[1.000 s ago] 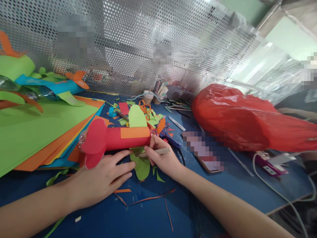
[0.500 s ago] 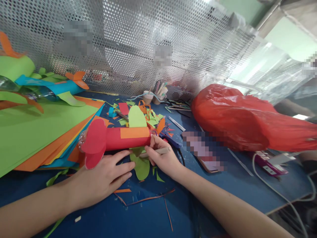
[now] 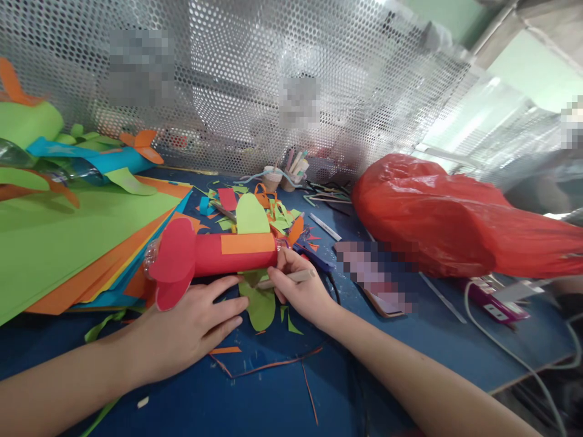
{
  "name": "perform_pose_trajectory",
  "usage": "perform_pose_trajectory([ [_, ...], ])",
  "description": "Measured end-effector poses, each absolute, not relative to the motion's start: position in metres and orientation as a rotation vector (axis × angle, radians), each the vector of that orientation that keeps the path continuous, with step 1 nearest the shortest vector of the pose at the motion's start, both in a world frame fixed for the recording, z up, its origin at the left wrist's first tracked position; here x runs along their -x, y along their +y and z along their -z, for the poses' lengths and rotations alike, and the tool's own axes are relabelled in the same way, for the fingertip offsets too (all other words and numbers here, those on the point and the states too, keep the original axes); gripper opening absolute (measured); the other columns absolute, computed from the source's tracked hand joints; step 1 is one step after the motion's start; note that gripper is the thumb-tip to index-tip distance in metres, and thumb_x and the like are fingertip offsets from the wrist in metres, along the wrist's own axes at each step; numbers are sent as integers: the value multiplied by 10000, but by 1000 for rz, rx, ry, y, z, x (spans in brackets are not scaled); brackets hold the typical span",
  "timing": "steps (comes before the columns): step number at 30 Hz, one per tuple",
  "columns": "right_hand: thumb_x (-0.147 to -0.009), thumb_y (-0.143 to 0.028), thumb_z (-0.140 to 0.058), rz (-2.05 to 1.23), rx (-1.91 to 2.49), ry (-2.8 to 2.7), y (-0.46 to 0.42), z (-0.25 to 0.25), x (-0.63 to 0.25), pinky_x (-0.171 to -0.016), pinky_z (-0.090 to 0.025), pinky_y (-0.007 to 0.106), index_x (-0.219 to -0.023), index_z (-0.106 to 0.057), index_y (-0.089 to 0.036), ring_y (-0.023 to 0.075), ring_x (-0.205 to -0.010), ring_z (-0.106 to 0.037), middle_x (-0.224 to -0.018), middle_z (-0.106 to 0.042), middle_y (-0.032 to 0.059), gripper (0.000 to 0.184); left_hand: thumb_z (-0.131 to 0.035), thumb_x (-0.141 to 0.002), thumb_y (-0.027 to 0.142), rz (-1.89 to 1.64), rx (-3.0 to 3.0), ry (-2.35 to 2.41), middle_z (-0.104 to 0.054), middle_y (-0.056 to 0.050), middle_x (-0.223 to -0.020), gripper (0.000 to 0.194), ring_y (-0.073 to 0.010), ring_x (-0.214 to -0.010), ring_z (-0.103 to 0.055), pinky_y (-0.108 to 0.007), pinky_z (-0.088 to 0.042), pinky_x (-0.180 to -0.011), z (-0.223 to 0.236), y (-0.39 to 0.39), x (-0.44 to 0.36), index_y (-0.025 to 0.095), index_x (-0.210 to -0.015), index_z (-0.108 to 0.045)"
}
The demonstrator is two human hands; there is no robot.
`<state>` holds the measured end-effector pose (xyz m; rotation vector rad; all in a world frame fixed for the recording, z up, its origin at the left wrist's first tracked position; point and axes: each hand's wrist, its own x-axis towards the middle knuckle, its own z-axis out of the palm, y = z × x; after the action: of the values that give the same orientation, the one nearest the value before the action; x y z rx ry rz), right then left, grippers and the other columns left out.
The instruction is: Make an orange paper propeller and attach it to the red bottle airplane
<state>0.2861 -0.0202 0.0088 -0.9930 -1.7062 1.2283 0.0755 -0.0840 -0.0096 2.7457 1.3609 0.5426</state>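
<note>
In the middle of the head view lies a toy plane [image 3: 214,255], a clear plastic bottle wrapped in red paper. It has red tail fins [image 3: 173,258] at its left end, an orange paper strip [image 3: 248,243] on top and green paper wings on both sides. My left hand [image 3: 195,321] lies flat below the tail, fingers stretched out, fingertips at the edge of the near green wing [image 3: 262,309]. Closed around a pale pen [image 3: 298,277], my right hand [image 3: 300,285] rests at the plane's right end, the pen's thin tip over that wing.
Coloured paper sheets [image 3: 104,237] and other paper planes [image 3: 91,161] lie left. Paper scraps [image 3: 280,215], cups of markers [image 3: 291,176] and a perforated metal screen [image 3: 255,79] are behind. Rightward are a blue tool with a cable [image 3: 319,258], a phone [image 3: 373,279] and a red plastic bag [image 3: 432,212].
Both hands and the plane stay almost in place. The right fingers and pen shift very slightly. At the far right, behind the red bag, a blurred person moves.
</note>
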Motion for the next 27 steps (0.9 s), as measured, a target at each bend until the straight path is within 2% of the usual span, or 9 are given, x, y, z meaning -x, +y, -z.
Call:
perform_pose_trajectory([
  [6, -782, -199, -553, -1232, 995, -1694, -20, -9, -286, -344, -258, 181, -660, -364, -234, 46, -304, -364, -452, -375, -137, 228, -261, -1011, 410, -480, -2747, 1367, -541, -65, -1389, 431, -284, -986, -676, -499, -557, -834, 7, -84, -75, 329, -1234, -621],
  [14, -791, -213, -554, -1209, 999, -1704, -20, -8, -287, -350, -255, 189, -666, -366, -234, 49, -308, -357, -455, -373, -135, 227, -304, -1006, 414, -587, -2722, 1355, -557, -50, -1369, 403, -263, -992, -671, -439, -542, -869, 11, -83, -75, 338, -1219, -638],
  [27, -802, -212, -554, -1201, 981, -1686, -18, -6, -286, -354, -253, 186, -673, -365, -233, 49, -323, -375, -481, -378, -131, 230, -277, -1008, 424, -522, -2731, 1373, -538, -63, -1391, 421, -274, -1008, -665, -477, -541, -868, 12, -84, -75, 344, -1242, -618],
])
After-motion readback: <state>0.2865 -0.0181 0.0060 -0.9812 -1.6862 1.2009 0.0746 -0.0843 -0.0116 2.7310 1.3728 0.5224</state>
